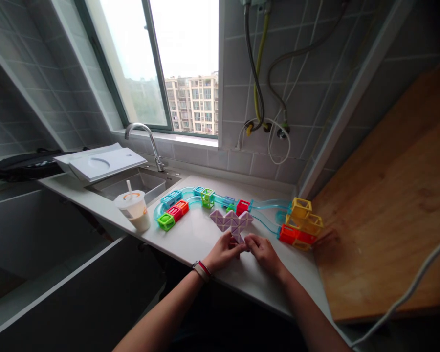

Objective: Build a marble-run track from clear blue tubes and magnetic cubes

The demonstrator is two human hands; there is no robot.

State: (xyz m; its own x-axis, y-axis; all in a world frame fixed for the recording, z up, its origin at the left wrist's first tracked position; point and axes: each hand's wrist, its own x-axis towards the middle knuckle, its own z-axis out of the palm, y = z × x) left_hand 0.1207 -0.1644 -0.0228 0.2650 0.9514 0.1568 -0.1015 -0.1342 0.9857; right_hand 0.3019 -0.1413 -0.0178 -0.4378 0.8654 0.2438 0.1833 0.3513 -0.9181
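Observation:
A lilac and white snake puzzle (231, 222), folded into a flat, heart-like shape of triangles, stands up between my hands above the counter. My left hand (223, 252) pinches its lower left part, thumb pointing right. Closed on the lower right end is my right hand (263, 252), its fingertips close to the left thumb. The hands cover the puzzle's bottom tip. Just behind it runs a toy marble track (190, 198) of clear blue channels and coloured cube frames. Red cubes (293, 234) and yellow cubes (301, 209) are stacked at its right end.
A lidded drink cup with a straw (135, 210) stands left on the white counter (201, 239). Behind it are a sink (146, 181), a faucet (146, 134) and a white box (102, 161). A wooden board (388, 205) leans at right, with a white cable (407, 293) before it.

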